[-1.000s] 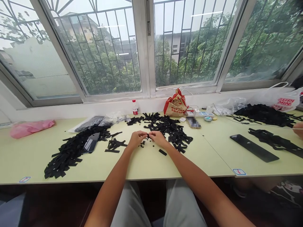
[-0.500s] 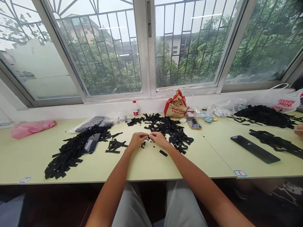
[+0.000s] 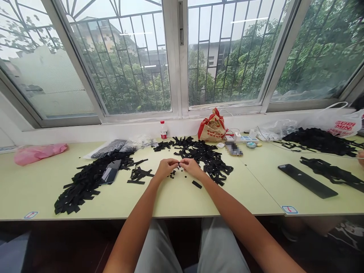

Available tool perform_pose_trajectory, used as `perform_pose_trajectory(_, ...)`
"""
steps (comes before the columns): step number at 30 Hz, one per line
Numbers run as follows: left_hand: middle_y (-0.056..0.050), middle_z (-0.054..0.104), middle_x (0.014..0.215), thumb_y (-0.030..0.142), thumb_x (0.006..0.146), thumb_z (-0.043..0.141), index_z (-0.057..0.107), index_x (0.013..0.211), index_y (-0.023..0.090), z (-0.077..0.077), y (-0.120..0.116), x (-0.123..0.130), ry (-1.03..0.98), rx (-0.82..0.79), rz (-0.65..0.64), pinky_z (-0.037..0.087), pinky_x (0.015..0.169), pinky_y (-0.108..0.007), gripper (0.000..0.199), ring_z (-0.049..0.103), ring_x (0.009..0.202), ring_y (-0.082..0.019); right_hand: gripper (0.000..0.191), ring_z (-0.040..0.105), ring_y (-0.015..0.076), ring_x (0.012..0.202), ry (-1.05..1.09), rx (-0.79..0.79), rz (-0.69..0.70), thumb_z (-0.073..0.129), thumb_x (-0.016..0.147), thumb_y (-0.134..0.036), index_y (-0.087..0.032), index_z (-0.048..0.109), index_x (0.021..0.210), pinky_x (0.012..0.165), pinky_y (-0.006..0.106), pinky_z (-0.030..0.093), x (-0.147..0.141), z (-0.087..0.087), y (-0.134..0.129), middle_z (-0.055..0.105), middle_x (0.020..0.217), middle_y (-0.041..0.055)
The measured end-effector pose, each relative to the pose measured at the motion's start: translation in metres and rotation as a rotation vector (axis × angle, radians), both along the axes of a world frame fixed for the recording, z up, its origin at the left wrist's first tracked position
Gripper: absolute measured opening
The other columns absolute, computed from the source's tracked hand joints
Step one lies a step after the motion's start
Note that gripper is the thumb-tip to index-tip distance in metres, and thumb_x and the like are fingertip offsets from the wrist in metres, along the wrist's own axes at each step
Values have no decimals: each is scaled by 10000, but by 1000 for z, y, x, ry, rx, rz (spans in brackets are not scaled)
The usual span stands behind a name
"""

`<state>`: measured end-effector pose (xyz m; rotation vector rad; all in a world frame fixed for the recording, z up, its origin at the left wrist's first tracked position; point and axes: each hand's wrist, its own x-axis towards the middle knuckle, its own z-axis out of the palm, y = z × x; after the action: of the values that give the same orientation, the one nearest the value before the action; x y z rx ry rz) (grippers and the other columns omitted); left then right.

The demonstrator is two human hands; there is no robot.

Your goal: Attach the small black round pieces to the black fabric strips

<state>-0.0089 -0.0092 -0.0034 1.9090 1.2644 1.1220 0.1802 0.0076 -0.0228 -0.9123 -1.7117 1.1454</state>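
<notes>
Fingertips of my left hand [image 3: 168, 167] and my right hand [image 3: 190, 167] meet in a pinch over the table. Between them is a small black piece [image 3: 179, 163], too tiny and covered to make out fully. Just below the hands lie several small black rings [image 3: 172, 174]. One short black strip [image 3: 196, 184] rests beside my right forearm. A heap of black fabric strips [image 3: 212, 157] spreads behind and right of my right hand. Left of my left hand is a smaller bunch of strips [image 3: 139, 173].
A long pile of black strips [image 3: 82, 185] lies at the left, with a dark phone-like slab [image 3: 111, 171] on it. A pink bag [image 3: 40, 153], a bottle [image 3: 163, 131] and a paper bag [image 3: 212, 127] stand farther back. A dark flat slab [image 3: 307, 181] lies right, near another person's hand [image 3: 361, 157].
Both hands stay pinched together in nearly the same place. The whole view has shifted very slightly; nothing on the table has visibly moved.
</notes>
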Motion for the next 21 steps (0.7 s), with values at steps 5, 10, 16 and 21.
perform_pose_trajectory(5, -80, 754, 827, 421, 778, 705, 782, 935, 157, 0, 0, 0, -29, -18, 2, 485, 635, -272, 317, 656, 709, -182, 311, 464, 131, 596, 4, -12, 3, 642, 775, -474, -173, 682, 844, 585, 274, 377, -1, -4, 5, 586, 702, -2)
perform_pose_trajectory(10, -64, 739, 780, 453, 793, 686, 788, 905, 158, 0, 0, -1, 13, -14, 15, 438, 583, -255, 332, 605, 643, -159, 320, 431, 125, 568, -23, -8, -14, 624, 787, -476, -172, 703, 848, 567, 271, 352, -1, -4, 4, 556, 645, -14)
perform_pose_trajectory(16, -35, 697, 683, 483, 804, 669, 793, 847, 166, 1, 0, -2, 65, -23, 35, 382, 546, -248, 343, 533, 583, -139, 345, 410, 120, 550, -70, 15, -7, 598, 809, -477, -165, 736, 858, 549, 263, 325, -1, -3, 2, 515, 587, -25)
perform_pose_trajectory(21, -42, 702, 689, 491, 793, 685, 795, 900, 168, -3, 3, -2, 33, -35, 42, 384, 538, -253, 357, 533, 575, -142, 327, 444, 123, 553, -31, 0, -20, 614, 789, -469, -164, 725, 823, 560, 262, 356, -2, -5, 5, 556, 608, -12)
